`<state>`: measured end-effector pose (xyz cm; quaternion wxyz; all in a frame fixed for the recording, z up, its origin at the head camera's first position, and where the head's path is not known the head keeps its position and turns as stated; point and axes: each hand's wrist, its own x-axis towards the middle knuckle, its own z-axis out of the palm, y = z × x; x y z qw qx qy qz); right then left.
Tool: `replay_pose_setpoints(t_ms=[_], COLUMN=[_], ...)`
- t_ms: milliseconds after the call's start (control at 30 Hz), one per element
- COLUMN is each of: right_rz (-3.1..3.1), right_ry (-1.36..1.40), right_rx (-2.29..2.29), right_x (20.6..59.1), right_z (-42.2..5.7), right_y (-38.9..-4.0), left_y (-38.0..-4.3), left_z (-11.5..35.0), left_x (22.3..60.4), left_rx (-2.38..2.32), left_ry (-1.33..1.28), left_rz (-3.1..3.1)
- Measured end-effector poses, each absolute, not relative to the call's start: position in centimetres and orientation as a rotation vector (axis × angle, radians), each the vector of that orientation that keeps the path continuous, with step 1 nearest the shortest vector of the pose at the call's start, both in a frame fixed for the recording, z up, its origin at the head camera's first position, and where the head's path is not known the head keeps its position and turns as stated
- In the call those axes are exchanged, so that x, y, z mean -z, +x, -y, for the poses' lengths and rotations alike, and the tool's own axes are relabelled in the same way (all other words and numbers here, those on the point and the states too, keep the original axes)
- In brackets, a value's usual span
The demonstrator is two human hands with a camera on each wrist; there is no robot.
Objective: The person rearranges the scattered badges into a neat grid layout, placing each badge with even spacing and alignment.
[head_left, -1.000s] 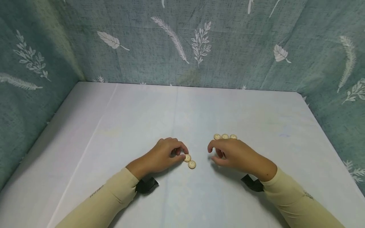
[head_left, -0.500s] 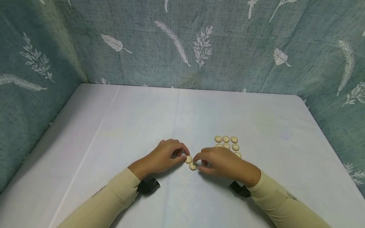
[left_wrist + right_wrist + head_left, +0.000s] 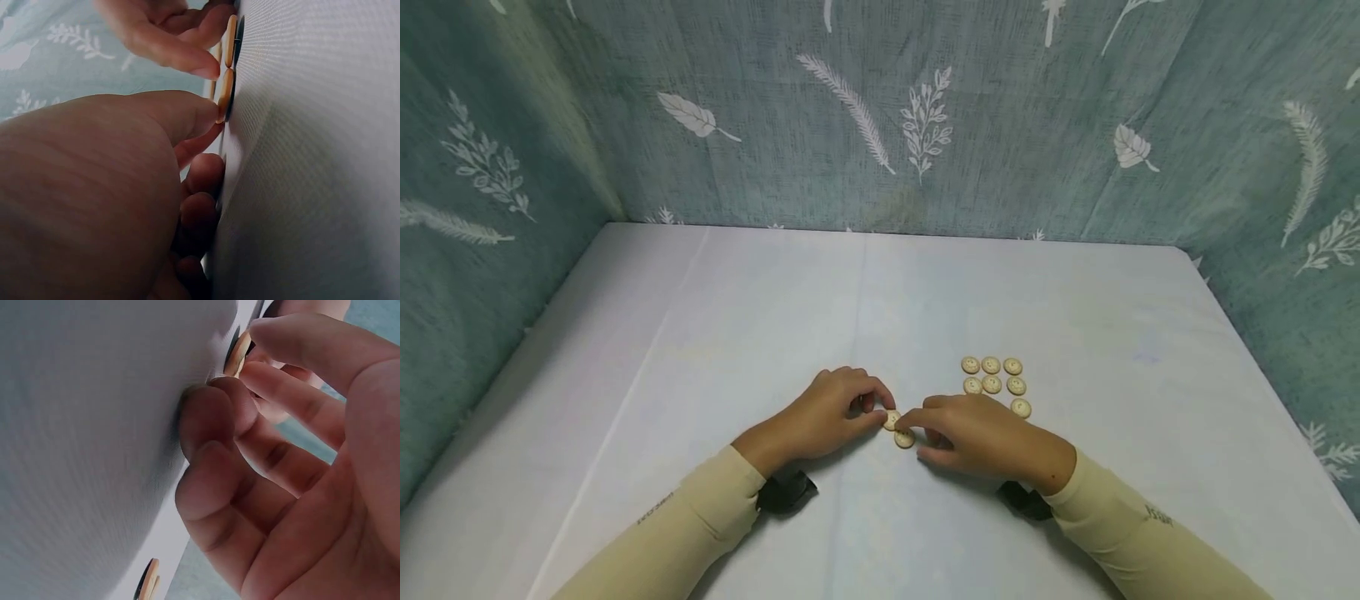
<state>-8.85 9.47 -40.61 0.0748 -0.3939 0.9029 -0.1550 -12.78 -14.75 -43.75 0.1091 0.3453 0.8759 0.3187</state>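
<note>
Two round wooden buttons lie diagonally on the white cloth between the hands in the head view. The left hand (image 3: 838, 412) holds the far-left button (image 3: 892, 421) between thumb and index finger, flat on the cloth. Just beside it, touching or nearly so, is the nearer button (image 3: 904, 438). The right hand (image 3: 981, 433) hovers over that one, its index fingertip at the far edge and its thumb to the right, a little apart from it. In the right wrist view a button (image 3: 237, 355) shows edge-on near the thumb and index finger, which stand spread. Its other fingers are curled.
Right of centre, more wooden buttons (image 3: 992, 384) lie in rows, with a single button (image 3: 1020, 408) in the nearest visible row; the right hand may cover others. A white cloth (image 3: 760, 308) covers the table. Green leaf-patterned fabric (image 3: 1000, 125) hangs around its back and sides.
The right hand has moved left from beside the rows to the two central buttons, uncovering more of the rows. The left hand stays at its button.
</note>
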Motion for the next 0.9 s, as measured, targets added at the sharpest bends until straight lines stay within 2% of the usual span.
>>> replay_pose_setpoints(t_ms=[900], right_rz=[-2.685], right_ry=[-1.163], right_rx=[0.459], right_x=[40.87], right_z=[-9.61], right_y=[-8.64], left_y=[-12.49], left_z=[14.68], left_x=[44.0], left_rx=[-0.92], left_ry=[1.088], left_rz=[-2.618])
